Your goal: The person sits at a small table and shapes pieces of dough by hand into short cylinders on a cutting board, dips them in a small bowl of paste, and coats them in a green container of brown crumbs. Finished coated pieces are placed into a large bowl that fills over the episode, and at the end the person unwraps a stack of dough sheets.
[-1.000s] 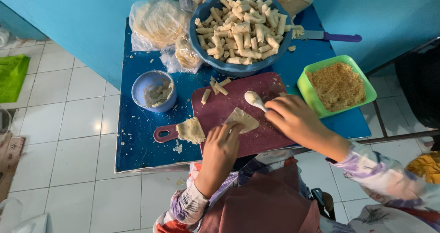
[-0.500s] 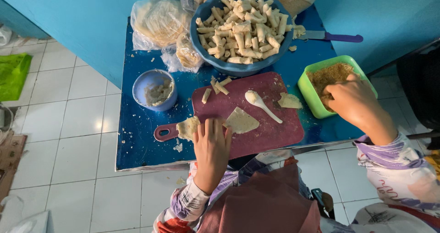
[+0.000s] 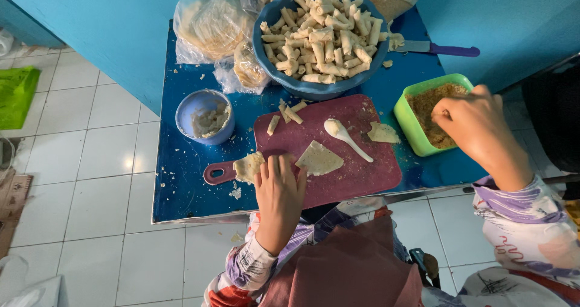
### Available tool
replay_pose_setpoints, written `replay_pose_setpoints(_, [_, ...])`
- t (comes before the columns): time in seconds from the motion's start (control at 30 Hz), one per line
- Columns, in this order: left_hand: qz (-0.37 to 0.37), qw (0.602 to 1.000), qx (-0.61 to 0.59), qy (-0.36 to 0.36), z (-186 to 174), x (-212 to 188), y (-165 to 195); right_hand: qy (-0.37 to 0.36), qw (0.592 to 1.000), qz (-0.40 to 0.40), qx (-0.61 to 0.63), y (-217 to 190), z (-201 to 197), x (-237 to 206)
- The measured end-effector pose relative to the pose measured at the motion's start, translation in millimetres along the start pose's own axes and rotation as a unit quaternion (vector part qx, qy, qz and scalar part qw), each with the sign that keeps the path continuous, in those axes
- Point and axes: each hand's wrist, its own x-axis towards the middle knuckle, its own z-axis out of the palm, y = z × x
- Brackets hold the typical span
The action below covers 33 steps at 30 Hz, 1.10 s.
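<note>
Now, on your blue bench (image 3: 181, 180), the maroon cutting board (image 3: 338, 156) is the landmark: your right hand (image 3: 477, 126) dips its pinched grip into the green tub (image 3: 406, 110) right of it, while your left hand (image 3: 279, 189) lies flat, open, on its near edge, touching a dough wrapper (image 3: 318, 159).

a glossy blue bench (image 3: 181, 186) sits against a teal wall (image 3: 109, 17), white floor tiles (image 3: 90, 180) gleaming, green mat (image 3: 15, 95) off left.

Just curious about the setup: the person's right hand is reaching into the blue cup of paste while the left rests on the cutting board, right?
Not quite. In the head view the right hand reaches into the green tub of crumbs, not the blue cup. The left hand does rest on the cutting board.
</note>
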Motion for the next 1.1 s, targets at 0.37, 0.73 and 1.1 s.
replay_pose_setpoints(0.37, [-0.010, 0.999, 0.030, -0.013, -3.3, -1.3, 1.7, 0.064, 0.966, -0.190, 0.161, -109.4, -32.4, 16.9])
replay_pose_setpoints(0.73, [-0.034, 0.999, 0.038, -0.015, -1.4, -3.1, 10.1, 0.061, 0.933, -0.229, 0.271, -182.2, 40.4, -4.3])
replay_pose_setpoints(1.1, [-0.051, 0.998, 0.026, -0.029, 4.4, -1.2, 15.9, 0.112, 0.933, -0.199, 0.278, -176.3, 39.5, -16.1])
